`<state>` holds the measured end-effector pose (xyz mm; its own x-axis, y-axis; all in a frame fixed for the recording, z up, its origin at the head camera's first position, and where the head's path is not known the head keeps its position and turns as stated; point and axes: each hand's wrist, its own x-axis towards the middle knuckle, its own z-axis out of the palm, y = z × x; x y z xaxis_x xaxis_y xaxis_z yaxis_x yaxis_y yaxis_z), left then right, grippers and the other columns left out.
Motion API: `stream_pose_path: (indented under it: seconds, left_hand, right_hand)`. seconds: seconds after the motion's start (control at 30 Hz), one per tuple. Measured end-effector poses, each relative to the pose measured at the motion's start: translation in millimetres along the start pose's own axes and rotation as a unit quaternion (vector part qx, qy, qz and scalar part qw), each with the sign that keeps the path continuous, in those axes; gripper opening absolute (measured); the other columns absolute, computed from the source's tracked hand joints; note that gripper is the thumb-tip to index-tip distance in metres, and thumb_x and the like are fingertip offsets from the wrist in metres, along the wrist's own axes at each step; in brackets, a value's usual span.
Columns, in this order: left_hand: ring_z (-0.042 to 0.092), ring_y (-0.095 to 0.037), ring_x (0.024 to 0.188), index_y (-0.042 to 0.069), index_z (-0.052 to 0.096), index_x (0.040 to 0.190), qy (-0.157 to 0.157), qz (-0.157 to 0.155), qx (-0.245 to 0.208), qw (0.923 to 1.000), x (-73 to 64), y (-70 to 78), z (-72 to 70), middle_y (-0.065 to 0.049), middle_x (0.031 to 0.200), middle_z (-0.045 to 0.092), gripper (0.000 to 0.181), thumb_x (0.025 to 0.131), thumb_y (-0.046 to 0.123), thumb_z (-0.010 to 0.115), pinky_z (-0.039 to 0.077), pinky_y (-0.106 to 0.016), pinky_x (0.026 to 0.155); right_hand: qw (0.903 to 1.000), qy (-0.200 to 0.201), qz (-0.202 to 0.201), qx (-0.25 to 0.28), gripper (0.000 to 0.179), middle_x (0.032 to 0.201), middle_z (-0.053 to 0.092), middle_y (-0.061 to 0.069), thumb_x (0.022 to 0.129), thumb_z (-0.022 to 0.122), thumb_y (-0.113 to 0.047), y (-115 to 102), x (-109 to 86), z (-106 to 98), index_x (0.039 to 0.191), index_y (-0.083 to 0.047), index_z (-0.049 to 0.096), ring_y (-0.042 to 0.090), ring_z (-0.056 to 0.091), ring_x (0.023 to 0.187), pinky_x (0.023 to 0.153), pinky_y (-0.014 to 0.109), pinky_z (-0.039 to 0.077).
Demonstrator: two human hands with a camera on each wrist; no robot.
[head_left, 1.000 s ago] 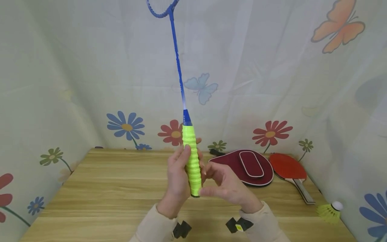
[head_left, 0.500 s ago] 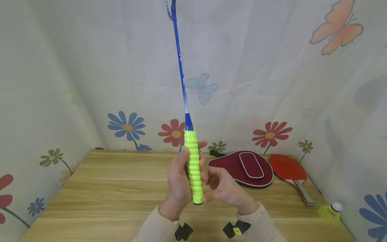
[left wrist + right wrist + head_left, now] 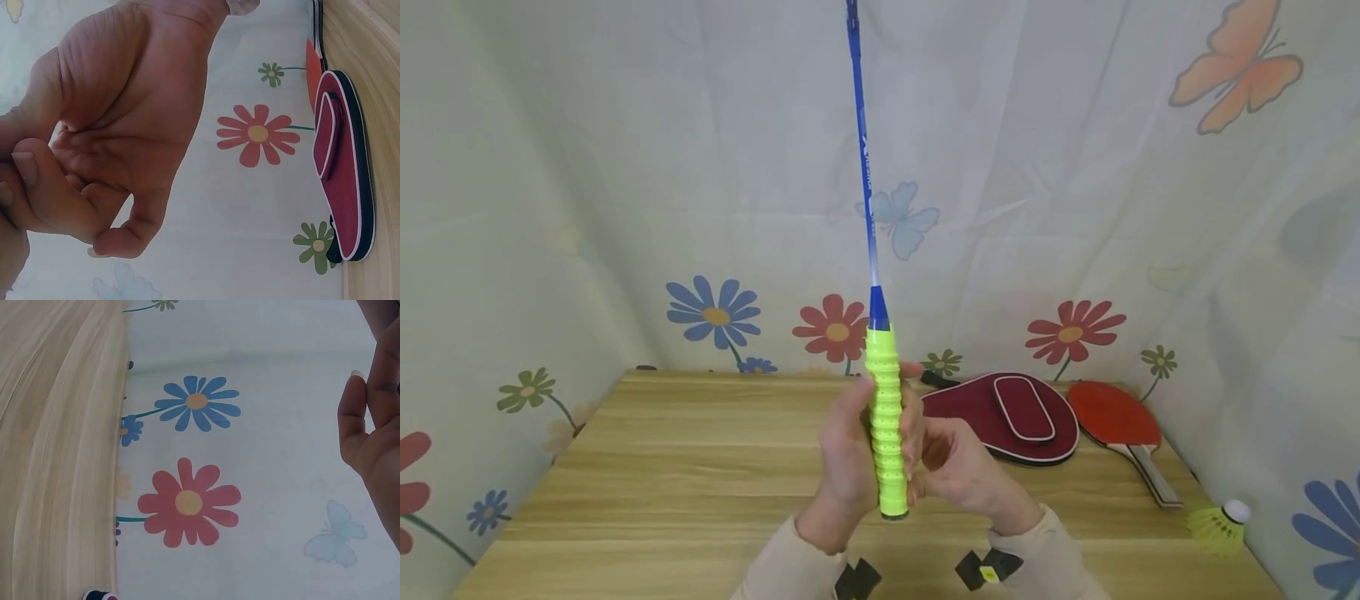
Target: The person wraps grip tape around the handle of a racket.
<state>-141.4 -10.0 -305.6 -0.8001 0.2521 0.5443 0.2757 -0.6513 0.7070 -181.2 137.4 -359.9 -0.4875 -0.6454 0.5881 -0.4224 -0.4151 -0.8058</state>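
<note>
A blue badminton racket (image 3: 867,175) stands nearly upright, its head cut off by the top of the head view and its shaft turned edge-on. My left hand (image 3: 848,446) grips the bumpy neon-yellow handle (image 3: 887,417), thumb along the left side and fingers showing past the right. My right hand (image 3: 958,467) is at the lower right of the handle, thumb and fingertips curled in against it beside the left fingers. Curled fingers (image 3: 56,187) and a palm fill much of the left wrist view. Only part of a hand (image 3: 381,437) enters the right wrist view.
On the wooden table (image 3: 700,467) behind my hands lies a maroon paddle case (image 3: 962,400) with white piping. To its right are a red table tennis paddle (image 3: 1112,412) and a yellow shuttlecock (image 3: 1221,525). A flowered curtain (image 3: 625,125) surrounds the table.
The racket has turned about its shaft, so its frame goes from partly face-on to edge-on. It has also swung upright, and its handle has moved slightly right and down with both hands.
</note>
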Motion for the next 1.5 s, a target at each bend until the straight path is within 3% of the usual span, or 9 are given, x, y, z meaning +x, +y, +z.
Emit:
stream_pose_path:
  seconds: [0.1,0.2,0.37,0.5,0.67,0.93,1.07,1.4,1.5]
  left_hand:
    - [0.049,-0.012,0.044,0.002,0.045,0.117,0.017,-0.01,0.016,0.9997,-1.3,0.4,1.4,0.001,0.064,0.047,0.038,0.101,0.029,0.022,0.044,-0.024,0.04]
    - [0.05,-0.013,0.048,0.003,0.046,0.121,0.064,-0.023,0.081,0.9944,-1.6,-1.1,1.5,-0.002,0.069,0.049,0.041,0.103,0.036,0.028,0.047,-0.025,0.043]
    - [0.055,-0.025,0.07,0.01,0.044,0.127,0.113,-0.054,0.217,0.9682,-1.3,-15.4,-2.6,-0.013,0.09,0.052,0.044,0.103,0.046,0.039,0.051,-0.03,0.059]
    - [0.055,-0.027,0.09,0.009,0.04,0.13,0.091,-0.07,0.262,0.9583,-3.2,-31.7,-4.0,-0.014,0.107,0.052,0.043,0.103,0.042,0.04,0.051,-0.036,0.076]
    - [0.052,-0.021,0.113,0.009,0.039,0.138,0.057,-0.074,0.291,0.9522,-8.3,-45.6,-1.7,-0.009,0.127,0.052,0.04,0.105,0.031,0.04,0.047,-0.039,0.094]
    - [0.054,-0.018,0.115,0.013,0.042,0.14,0.041,-0.089,0.332,0.9381,-13.2,-53.2,-3.1,-0.006,0.129,0.055,0.035,0.105,0.017,0.043,0.05,-0.034,0.092]
    - [0.056,-0.021,0.107,0.007,0.047,0.132,0.023,-0.109,0.37,0.9222,-14.3,-54.6,-2.4,-0.009,0.12,0.056,0.032,0.101,0.01,0.051,0.053,-0.031,0.084]
    - [0.059,-0.018,0.099,-0.001,0.055,0.126,-0.072,-0.199,0.46,0.8625,-27.1,-38.2,-0.1,-0.005,0.111,0.059,0.035,0.097,0.019,0.061,0.051,-0.028,0.082]
    - [0.06,-0.012,0.097,0.001,0.057,0.125,-0.102,-0.212,0.464,0.8537,-31.1,-28.1,-0.2,0.001,0.104,0.063,0.035,0.098,0.023,0.06,0.051,-0.027,0.082]
  right_hand:
    - [0.9982,0.009,0.013,-0.057,0.019,0.089,0.066,-0.005,0.084,0.075,-0.006,-7.1,-1.8,-3.5,0.09,0.004,0.06,0.011,0.062,0.083,0.075,0.031,0.055]
    - [0.9864,0.073,0.033,-0.144,0.009,0.092,0.066,0.004,0.093,0.063,-0.001,-23.6,-2.5,-10.4,0.102,0.001,0.064,0.018,0.065,0.083,0.076,0.034,0.057]
    - [0.9557,0.163,0.081,-0.231,0.033,0.111,0.062,0.015,0.104,0.044,-0.008,-55.8,-3.0,-12.8,0.136,-0.002,0.049,0.03,0.063,0.101,0.093,0.033,0.051]
    - [0.946,0.138,0.133,-0.261,0.045,0.132,0.052,0.011,0.105,0.044,-0.018,-65.5,-0.1,-2.1,0.149,-0.014,0.034,0.027,0.054,0.119,0.099,0.035,0.046]
    - [0.9337,0.134,0.145,-0.299,0.043,0.125,0.055,0.007,0.104,0.048,-0.021,-62.6,-0.1,3.1,0.146,-0.015,0.039,0.023,0.057,0.108,0.09,0.035,0.05]
    - [0.9218,0.176,0.161,-0.305,0.034,0.115,0.056,0.009,0.1,0.056,-0.021,-59.1,-4.1,4.5,0.131,-0.008,0.051,0.023,0.059,0.098,0.083,0.032,0.052]
    - [0.9156,0.178,0.153,-0.326,0.037,0.12,0.055,0.011,0.101,0.054,-0.019,-54.3,-7.2,4.7,0.133,-0.005,0.046,0.025,0.056,0.105,0.09,0.041,0.05]
    - [0.8697,0.21,0.186,-0.406,0.038,0.115,0.06,0.002,0.09,0.07,-0.01,-41.5,-21.5,-10.2,0.123,-0.01,0.052,0.018,0.058,0.096,0.084,0.036,0.053]
    - [0.8487,0.199,0.208,-0.444,0.042,0.115,0.063,0.001,0.084,0.075,-0.005,-35.9,-32.4,-17.3,0.122,-0.01,0.058,0.017,0.06,0.097,0.084,0.035,0.054]
